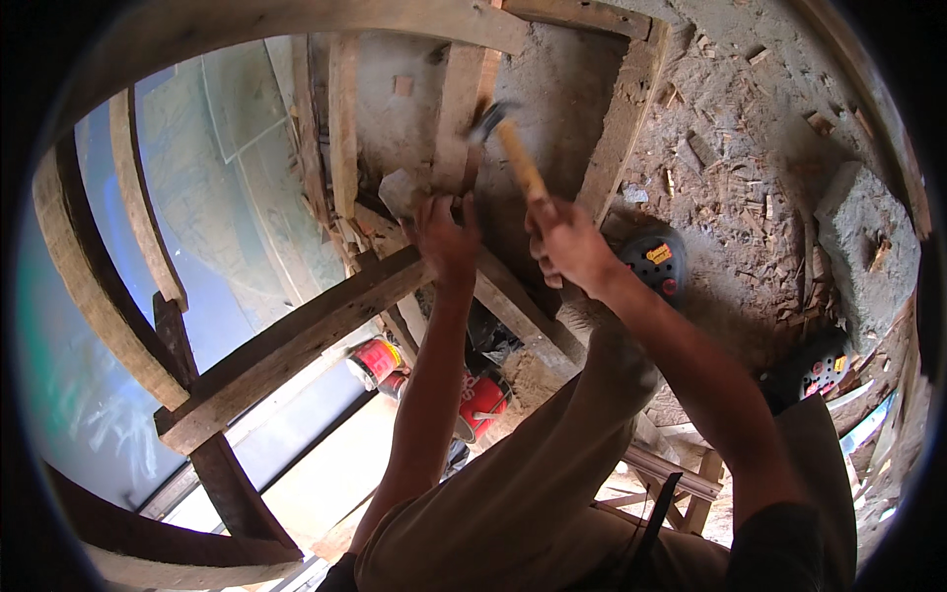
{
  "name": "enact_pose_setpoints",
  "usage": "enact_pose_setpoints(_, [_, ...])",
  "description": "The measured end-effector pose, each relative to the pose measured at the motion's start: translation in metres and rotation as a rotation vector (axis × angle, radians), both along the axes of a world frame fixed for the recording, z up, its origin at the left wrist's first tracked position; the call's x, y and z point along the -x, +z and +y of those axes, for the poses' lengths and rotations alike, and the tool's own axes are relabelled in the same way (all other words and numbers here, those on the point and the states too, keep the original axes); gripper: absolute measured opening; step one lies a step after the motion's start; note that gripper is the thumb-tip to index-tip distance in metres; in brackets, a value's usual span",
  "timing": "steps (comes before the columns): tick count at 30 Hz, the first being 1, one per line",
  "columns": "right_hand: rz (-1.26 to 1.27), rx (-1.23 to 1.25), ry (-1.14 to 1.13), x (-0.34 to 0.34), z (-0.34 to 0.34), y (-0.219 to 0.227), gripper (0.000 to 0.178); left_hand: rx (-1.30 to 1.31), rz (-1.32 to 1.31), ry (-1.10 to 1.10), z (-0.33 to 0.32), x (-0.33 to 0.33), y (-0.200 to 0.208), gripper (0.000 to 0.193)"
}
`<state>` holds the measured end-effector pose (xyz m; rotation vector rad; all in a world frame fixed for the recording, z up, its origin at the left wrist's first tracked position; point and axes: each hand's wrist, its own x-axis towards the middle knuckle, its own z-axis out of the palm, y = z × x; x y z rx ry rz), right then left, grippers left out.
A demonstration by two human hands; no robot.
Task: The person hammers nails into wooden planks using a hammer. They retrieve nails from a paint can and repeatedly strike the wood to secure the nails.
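My right hand point(572, 245) is wrapped round the lower handle of a hammer point(521, 163). The wooden handle slants up and left, and the dark metal head is blurred by motion in front of an upright plank point(459, 109). Just below and left of the hammer head, my left hand point(449, 237) has its fingers curled at the plank's lower end, where it meets a long timber beam point(306, 340). Whatever those fingers pinch is too small or hidden to make out. A pale grey block-like piece point(398, 191) sits right beside the left hand.
More timbers, including an upright board point(623, 118), frame the work. Red tins point(481, 403) stand below the beam. Wood chips litter the ground at right, near a rough concrete block point(866, 252) and my dark clogs point(656, 264). A bluish sheet point(197, 187) lies behind the left timbers.
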<state>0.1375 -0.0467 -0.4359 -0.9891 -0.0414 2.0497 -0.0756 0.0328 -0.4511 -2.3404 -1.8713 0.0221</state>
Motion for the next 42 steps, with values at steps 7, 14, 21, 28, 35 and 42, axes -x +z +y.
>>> enact_pose_setpoints(7, [-0.005,-0.021,0.145,-0.001,-0.009,-0.004,0.046,0.009,0.066,-0.021,0.001,-0.006,0.003,0.030])
enact_pose_setpoints(14, [-0.093,-0.061,0.122,-0.006,-0.003,-0.003,0.044,-0.008,0.042,-0.053,-0.001,-0.011,0.001,0.030])
enact_pose_setpoints(21, [-0.044,-0.057,-0.001,0.000,-0.007,-0.001,0.047,0.059,0.071,-0.001,0.000,-0.008,0.003,0.033])
enact_pose_setpoints(28, [-0.041,0.006,-0.042,0.006,-0.009,0.009,0.049,0.075,0.055,-0.015,-0.002,-0.011,0.006,0.032])
enact_pose_setpoints(35, [-0.032,-0.030,0.041,0.012,-0.017,0.004,0.046,0.043,0.052,-0.036,0.002,-0.009,0.001,0.030])
enact_pose_setpoints(42, [-0.063,-0.042,-0.100,0.025,-0.030,0.004,0.049,0.118,0.046,0.024,-0.001,-0.012,0.007,0.026])
